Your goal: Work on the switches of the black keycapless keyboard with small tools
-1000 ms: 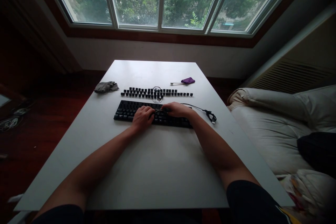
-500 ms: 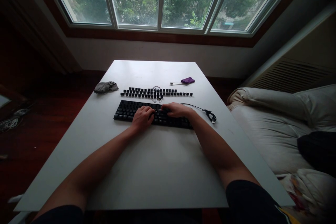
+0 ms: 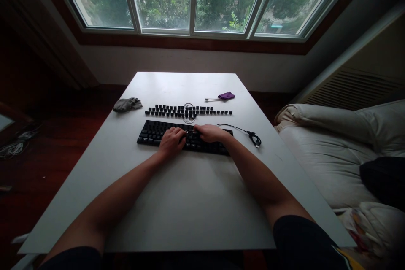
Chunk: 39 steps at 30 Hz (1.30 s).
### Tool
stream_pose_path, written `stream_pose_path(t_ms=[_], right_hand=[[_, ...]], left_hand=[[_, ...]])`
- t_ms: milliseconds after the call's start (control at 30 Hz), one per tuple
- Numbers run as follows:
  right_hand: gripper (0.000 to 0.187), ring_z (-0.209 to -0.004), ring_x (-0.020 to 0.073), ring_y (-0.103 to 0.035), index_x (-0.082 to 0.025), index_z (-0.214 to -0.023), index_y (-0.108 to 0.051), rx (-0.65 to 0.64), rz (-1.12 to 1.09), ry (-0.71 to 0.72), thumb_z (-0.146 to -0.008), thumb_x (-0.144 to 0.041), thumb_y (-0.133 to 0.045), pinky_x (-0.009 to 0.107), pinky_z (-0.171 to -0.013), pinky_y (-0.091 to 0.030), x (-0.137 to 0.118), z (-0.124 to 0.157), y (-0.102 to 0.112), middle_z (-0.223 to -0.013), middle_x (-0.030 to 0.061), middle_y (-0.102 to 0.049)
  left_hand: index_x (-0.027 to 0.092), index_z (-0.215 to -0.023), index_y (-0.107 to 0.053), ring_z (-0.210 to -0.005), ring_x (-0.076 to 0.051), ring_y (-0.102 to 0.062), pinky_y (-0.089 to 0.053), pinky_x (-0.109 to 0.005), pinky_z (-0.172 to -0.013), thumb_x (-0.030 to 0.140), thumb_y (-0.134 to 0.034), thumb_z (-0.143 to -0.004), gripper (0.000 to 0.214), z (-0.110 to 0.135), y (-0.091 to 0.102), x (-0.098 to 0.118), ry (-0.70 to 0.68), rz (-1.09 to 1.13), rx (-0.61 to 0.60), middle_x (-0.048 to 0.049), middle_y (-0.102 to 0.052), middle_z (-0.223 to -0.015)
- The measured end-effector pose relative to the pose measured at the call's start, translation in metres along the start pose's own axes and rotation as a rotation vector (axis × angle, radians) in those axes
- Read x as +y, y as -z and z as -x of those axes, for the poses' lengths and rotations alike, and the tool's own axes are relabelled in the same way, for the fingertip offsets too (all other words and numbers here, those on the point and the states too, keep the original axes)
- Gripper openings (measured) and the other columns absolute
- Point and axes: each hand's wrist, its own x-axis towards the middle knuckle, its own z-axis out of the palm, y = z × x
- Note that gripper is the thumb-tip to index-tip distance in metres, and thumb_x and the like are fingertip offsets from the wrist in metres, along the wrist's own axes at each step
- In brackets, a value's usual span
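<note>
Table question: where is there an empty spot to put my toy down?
The table is bare between the keyboard and the near edge, beside the forearms, and beyond the loose keycaps toward the window. It is crowded mid-table: both hands on the keyboard, cable, grey cloth, purple cloth.

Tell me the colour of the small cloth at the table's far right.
Purple; the small cloth shows best in the head view.
</note>
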Motion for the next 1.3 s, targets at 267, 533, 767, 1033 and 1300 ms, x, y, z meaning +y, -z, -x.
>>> stream_pose_path(t_ms=[267, 533, 767, 1033, 1300], right_hand=[[0.040, -0.087, 0.0229, -0.062, -0.019, -0.121, -0.051, 0.058, -0.088, 0.032, -0.082, -0.016, -0.052, 0.028, -0.070, -0.043, 0.003, 0.002, 0.002, -0.106, 0.0104, -0.070], [0.035, -0.082, 0.0196, -0.058, -0.020, -0.115, -0.058, 0.033, -0.209, 0.100, -0.081, -0.019, -0.055, 0.027, -0.071, -0.041, 0.014, 0.003, 0.006, -0.098, 0.0055, -0.068], [0.036, -0.078, 0.0183, -0.056, -0.020, -0.116, -0.061, 0.120, -0.242, 0.086, -0.083, -0.033, -0.066, 0.025, -0.067, -0.037, 0.013, 0.002, 0.005, -0.093, 0.0041, -0.068], [0.026, -0.082, 0.0196, -0.061, -0.022, -0.109, -0.068, 0.268, -0.177, 0.082, -0.087, -0.035, -0.067, 0.026, -0.070, -0.037, -0.001, -0.007, -0.006, -0.092, 0.0052, -0.072], [0.019, -0.085, 0.0206, -0.064, -0.022, -0.102, -0.072, 0.397, -0.102, 0.130, -0.084, -0.029, -0.069, 0.027, -0.072, -0.040, 0.002, -0.014, -0.011, -0.094, 0.0059, -0.074]], left_hand=[[0.025, -0.108, -0.065, -0.103, -0.025, -0.056, -0.044, -0.042, -0.095, 0.026, -0.053, -0.093, 0.019, 0.000, 0.002, 0.001, -0.003, -0.020, -0.023, -0.0053, -0.067, -0.109], [0.025, -0.107, -0.065, -0.102, -0.025, -0.056, -0.044, -0.042, -0.093, 0.026, -0.053, -0.093, 0.018, 0.000, 0.003, 0.000, -0.003, -0.024, -0.022, -0.0051, -0.067, -0.108], [0.024, -0.107, -0.065, -0.102, -0.025, -0.056, -0.043, -0.042, -0.093, 0.026, -0.053, -0.094, 0.019, 0.001, 0.004, 0.000, -0.007, -0.027, -0.028, -0.0054, -0.067, -0.109], [0.024, -0.107, -0.065, -0.102, -0.024, -0.055, -0.043, -0.041, -0.092, 0.027, -0.054, -0.094, 0.018, 0.002, 0.003, -0.002, -0.012, -0.037, -0.025, -0.0051, -0.066, -0.109], [0.023, -0.106, -0.065, -0.102, -0.025, -0.055, -0.043, -0.041, -0.090, 0.027, -0.053, -0.094, 0.018, 0.001, 0.004, -0.001, -0.009, -0.054, -0.035, -0.0059, -0.066, -0.110]])
